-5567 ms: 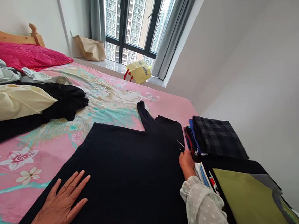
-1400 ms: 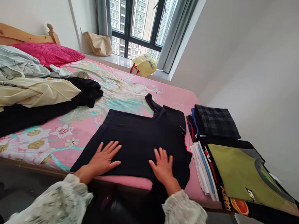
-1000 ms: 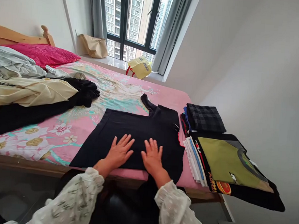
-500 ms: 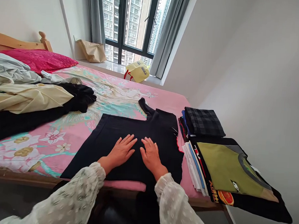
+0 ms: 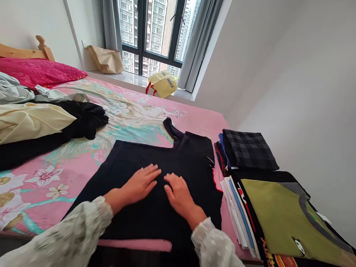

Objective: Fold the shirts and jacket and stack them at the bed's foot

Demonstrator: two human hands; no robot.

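A black T-shirt (image 5: 152, 156) lies spread out on the bed, its neckline with a bit of red edge on the right and one sleeve reaching toward the far side. My left hand (image 5: 141, 181) rests palm down on the middle of the shirt, fingers out flat. Just beside it, my right hand (image 5: 178, 193) is also flat on the black cloth, fingers extended. A small gap separates the two hands, and neither grips anything. The shirt's near part hangs over the bed's front edge at the right sleeve.
Folded clothes sit at the right: a dark plaid garment (image 5: 250, 150), an olive T-shirt (image 5: 279, 213) and white garments (image 5: 236, 215). Rumpled clothes, one cream (image 5: 29, 121), lie left near a magenta pillow (image 5: 42, 73). Bags, one yellow (image 5: 163, 83), stand by the window.
The view has shifted slightly closer and lower. Both hands stay flat on the black T-shirt, with the fingertips a little closer together; the shirt looks much the same.
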